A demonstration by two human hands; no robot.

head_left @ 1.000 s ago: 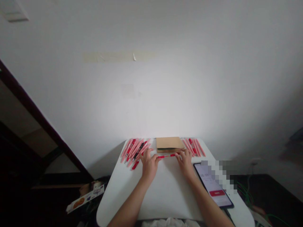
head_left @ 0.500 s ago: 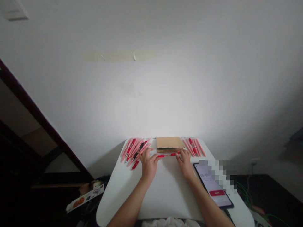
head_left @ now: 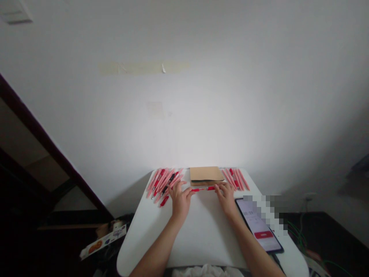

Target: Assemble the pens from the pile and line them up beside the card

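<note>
A red pen with a clear middle (head_left: 203,189) lies crosswise between my two hands, just in front of the brown notebook (head_left: 206,174). My left hand (head_left: 180,202) pinches its left end between thumb and finger. At the other end, the fingers of my right hand (head_left: 225,197) close on the red part. Close to the left hand, a loose pile of pens (head_left: 160,184) spreads out, mostly pink with a few red and dark ones. Beyond the right hand is a neater row of pink pens (head_left: 241,179) with a red pen (head_left: 234,177) among them.
A phone (head_left: 258,227) with a lit timer screen and a cable lies on the right of the white table (head_left: 201,246). The white wall (head_left: 184,130) stands behind the table's far edge. Boxes and clutter (head_left: 105,240) sit on the floor at left.
Both hands keep hold of the pen in nearly the same place. The right hand's fingers have shifted very slightly; the view has moved a little.
</note>
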